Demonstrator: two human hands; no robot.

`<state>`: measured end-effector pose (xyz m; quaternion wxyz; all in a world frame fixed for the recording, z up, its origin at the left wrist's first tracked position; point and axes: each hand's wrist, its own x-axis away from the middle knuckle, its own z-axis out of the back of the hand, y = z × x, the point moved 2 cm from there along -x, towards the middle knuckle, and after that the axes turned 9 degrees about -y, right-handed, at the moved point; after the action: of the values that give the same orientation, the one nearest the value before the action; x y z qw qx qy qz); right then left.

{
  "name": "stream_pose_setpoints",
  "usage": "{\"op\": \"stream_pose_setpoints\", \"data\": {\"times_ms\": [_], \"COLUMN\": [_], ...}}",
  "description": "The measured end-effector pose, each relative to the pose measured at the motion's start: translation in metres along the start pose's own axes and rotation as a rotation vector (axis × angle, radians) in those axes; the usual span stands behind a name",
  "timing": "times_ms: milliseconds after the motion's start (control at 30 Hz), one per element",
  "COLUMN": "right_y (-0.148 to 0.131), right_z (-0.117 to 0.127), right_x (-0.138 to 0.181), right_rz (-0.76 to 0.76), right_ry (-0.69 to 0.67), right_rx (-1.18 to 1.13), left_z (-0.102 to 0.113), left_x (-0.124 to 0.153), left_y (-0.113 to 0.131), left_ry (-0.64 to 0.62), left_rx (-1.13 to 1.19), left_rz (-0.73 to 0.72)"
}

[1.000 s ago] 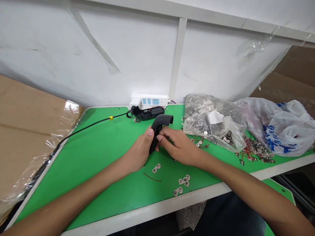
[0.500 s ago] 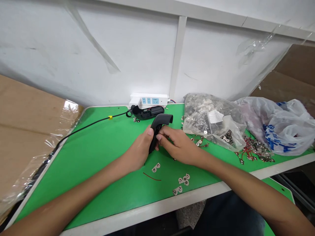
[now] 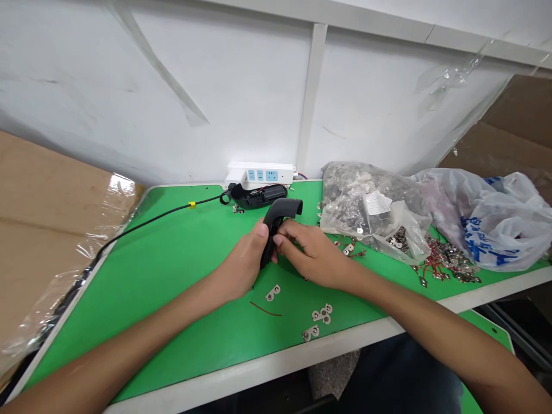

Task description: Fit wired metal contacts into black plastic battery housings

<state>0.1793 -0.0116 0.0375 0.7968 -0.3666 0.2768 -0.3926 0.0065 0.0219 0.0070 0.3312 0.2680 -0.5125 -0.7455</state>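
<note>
A curved black plastic housing half (image 3: 282, 209) stands tilted above the green table, its hooked end pointing right. My left hand (image 3: 245, 261) is closed around its lower part, thumb along the outer side. The fingers of my right hand (image 3: 308, 253) are pinched together at the housing's open inner side; whatever lies between the fingertips is too small to make out. Below the hands a metal battery contact plate (image 3: 273, 292) and a thin red-brown wire (image 3: 266, 309) lie on the table. More contact plates (image 3: 322, 314) are near the front edge.
Another black housing (image 3: 261, 196) with parts inside lies before a white power strip (image 3: 282, 172). A black cable (image 3: 161, 217) runs left. At right are a clear bag of metal parts (image 3: 366, 207), a white plastic bag (image 3: 504, 224) and red-wired contacts (image 3: 451, 261). Cardboard (image 3: 56, 224) stands left.
Both hands keep the same hold on the black housing, with hardly any movement. The whole view has shifted very slightly.
</note>
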Motion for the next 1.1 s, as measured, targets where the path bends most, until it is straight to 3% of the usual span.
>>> {"op": "stream_pose_setpoints", "data": {"times_ms": [1100], "right_y": [0.0], "right_z": [0.0], "right_x": [0.0007], "right_rz": [-0.002], "right_ry": [-0.008], "right_rx": [0.012], "left_z": [0.0008], "left_x": [0.0], "left_y": [0.0001], "left_ry": [0.004], "left_rx": [-0.032], "left_rz": [-0.022]}}
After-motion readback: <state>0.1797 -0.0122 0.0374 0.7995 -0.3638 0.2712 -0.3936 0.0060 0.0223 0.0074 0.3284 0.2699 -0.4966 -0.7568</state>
